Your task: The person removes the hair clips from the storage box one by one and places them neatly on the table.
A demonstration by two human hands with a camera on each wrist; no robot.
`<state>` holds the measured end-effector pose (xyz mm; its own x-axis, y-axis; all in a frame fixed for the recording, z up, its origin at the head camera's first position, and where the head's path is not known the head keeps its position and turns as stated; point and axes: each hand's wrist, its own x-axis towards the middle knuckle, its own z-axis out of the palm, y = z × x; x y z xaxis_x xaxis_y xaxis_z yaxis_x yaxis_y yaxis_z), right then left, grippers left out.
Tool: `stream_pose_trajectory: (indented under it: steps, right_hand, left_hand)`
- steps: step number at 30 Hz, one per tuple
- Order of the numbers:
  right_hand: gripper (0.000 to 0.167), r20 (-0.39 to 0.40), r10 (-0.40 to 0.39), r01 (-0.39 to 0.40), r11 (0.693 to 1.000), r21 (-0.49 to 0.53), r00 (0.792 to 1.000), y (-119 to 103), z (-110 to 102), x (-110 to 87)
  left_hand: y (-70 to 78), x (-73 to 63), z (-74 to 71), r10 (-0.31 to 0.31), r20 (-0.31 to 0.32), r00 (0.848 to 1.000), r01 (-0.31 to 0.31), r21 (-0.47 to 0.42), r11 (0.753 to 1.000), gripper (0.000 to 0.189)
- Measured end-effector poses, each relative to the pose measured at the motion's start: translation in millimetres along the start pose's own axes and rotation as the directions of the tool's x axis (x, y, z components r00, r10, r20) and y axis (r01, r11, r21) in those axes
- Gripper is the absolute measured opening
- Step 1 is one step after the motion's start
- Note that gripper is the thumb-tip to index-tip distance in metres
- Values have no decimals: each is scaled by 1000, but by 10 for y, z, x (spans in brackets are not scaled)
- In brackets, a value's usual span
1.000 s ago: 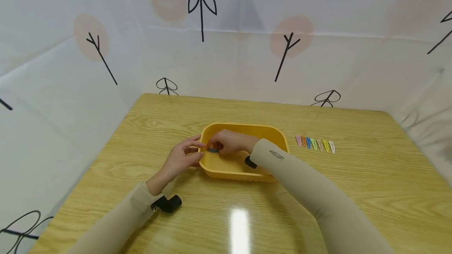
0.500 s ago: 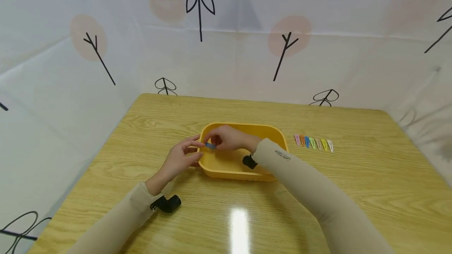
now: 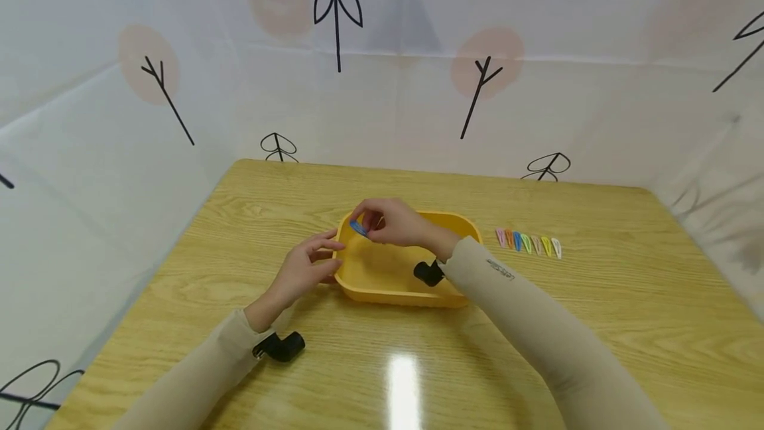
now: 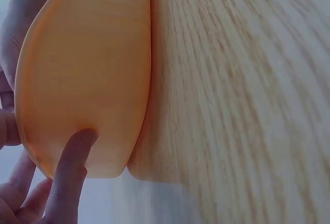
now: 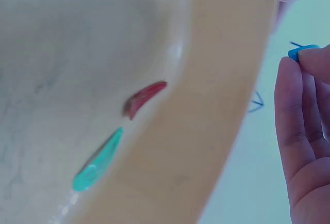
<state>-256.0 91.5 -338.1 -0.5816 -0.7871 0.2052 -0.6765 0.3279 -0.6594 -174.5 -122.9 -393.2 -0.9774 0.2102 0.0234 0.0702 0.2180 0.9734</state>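
Observation:
My right hand [image 3: 398,221] pinches a blue snap hair clip [image 3: 359,227] between thumb and fingertips, above the left part of a yellow plastic basin [image 3: 396,297]. A blue bit of the clip [image 5: 295,53] shows between the fingertips in the right wrist view. My left hand [image 3: 304,268] grips the basin's left end; in the left wrist view one finger [image 4: 77,149] lies against the outer wall while others reach over the rim. Inside the basin, the right wrist view shows a red hair clip [image 5: 146,98] and a teal hair clip [image 5: 98,161].
Several hair clips [image 3: 526,243] in different colours form a row on the wooden table [image 3: 286,198], right of the basin. A patterned white cloth [image 3: 400,105] hangs behind the table. Black wrist cameras [image 3: 284,348] stick out below both sleeves.
My right hand has lifted the blue hair clip up from the basin's inside, near its left end, to about rim height. My left hand stays on the basin's left end.

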Motion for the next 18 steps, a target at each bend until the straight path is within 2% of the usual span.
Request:
stream_pose_trajectory:
  steps: [9,18]
  right_hand:
    - [28,-135,15,-13,1000,12,991,-153,-137,-134]
    - [30,-213,21,-5,997,74,977,-238,-262,-293]
  left_hand:
    - [-32,2,-3,-11,-16,1000,11,3,1000,32]
    - [-22,6,18,-2,-15,1000,2,12,1000,31]
